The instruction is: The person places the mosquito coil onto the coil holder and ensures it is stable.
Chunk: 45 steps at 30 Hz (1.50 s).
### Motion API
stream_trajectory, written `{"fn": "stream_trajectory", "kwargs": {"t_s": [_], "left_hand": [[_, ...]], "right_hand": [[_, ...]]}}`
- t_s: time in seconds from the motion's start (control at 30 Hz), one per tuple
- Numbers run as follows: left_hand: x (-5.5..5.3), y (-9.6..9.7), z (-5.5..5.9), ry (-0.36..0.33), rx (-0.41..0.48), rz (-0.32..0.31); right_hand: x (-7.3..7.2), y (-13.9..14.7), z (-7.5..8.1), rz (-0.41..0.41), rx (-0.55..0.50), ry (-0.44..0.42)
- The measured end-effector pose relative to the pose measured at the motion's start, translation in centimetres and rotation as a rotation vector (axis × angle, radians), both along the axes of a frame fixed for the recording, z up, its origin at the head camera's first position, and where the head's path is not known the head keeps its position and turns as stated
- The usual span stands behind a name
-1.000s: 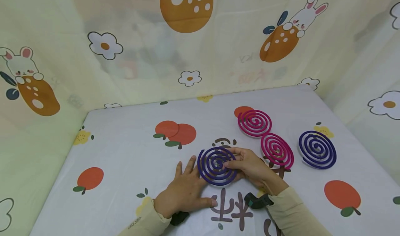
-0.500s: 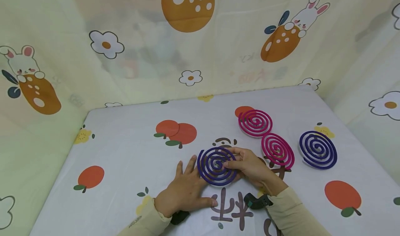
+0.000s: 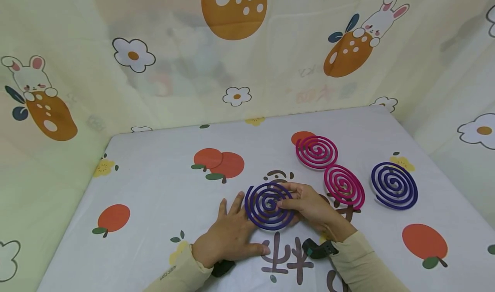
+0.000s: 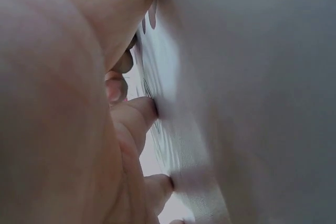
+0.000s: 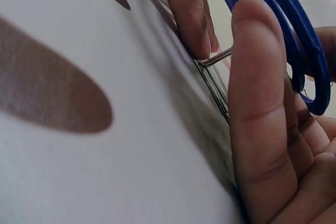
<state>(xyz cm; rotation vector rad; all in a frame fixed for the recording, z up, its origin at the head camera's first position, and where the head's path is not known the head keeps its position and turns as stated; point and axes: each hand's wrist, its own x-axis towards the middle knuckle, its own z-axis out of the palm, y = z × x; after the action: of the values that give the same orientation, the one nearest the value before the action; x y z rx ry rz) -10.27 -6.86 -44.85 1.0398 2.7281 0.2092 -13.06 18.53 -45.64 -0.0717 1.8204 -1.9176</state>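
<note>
A dark blue mosquito coil is held above the tabletop in the middle of the head view. My right hand pinches it at its right side, with the thumb near the centre. Seen from the right wrist, the coil stands off the table over a thin metal prong, which rises from a flat metal base. My left hand lies on the cloth with fingers spread, some of them hidden under the coil. A fingertip, apparently the left hand's, touches the base.
Two pink mosquito coils lie beyond the right hand, their edges meeting. Farther right lies another blue coil. A printed white cloth covers the table, and patterned curtain hangs behind it.
</note>
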Motion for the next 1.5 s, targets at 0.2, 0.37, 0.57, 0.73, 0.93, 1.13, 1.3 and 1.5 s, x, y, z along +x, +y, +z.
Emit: {"fn": "stream_trajectory", "kwargs": {"t_s": [0.2, 0.37, 0.57, 0.73, 0.93, 1.13, 1.3, 1.5], "left_hand": [[-0.04, 0.08, -0.06, 0.007, 0.005, -0.004], [-0.11, 0.13, -0.08, 0.001, -0.005, -0.001], [-0.16, 0.16, 0.01, -0.009, -0.019, 0.004], [-0.16, 0.13, 0.03, -0.012, -0.022, 0.003], [-0.11, 0.09, 0.01, -0.011, -0.025, 0.004], [-0.16, 0.03, -0.05, -0.004, -0.02, 0.003], [-0.17, 0.02, -0.12, -0.007, -0.02, 0.002], [-0.18, 0.01, -0.15, -0.017, -0.02, 0.005]], "right_hand": [[0.11, 0.22, 0.04, -0.008, 0.012, 0.012], [0.1, 0.3, 0.08, -0.027, 0.014, 0.012], [-0.01, 0.27, -0.06, -0.035, 0.002, 0.009], [-0.09, 0.12, -0.11, -0.042, -0.007, -0.013], [-0.07, 0.09, -0.06, -0.039, -0.015, -0.015], [-0.05, -0.08, 0.03, -0.04, -0.013, -0.008], [-0.06, -0.16, -0.01, -0.039, -0.004, 0.002], [0.03, -0.24, 0.18, -0.063, -0.002, -0.012]]}}
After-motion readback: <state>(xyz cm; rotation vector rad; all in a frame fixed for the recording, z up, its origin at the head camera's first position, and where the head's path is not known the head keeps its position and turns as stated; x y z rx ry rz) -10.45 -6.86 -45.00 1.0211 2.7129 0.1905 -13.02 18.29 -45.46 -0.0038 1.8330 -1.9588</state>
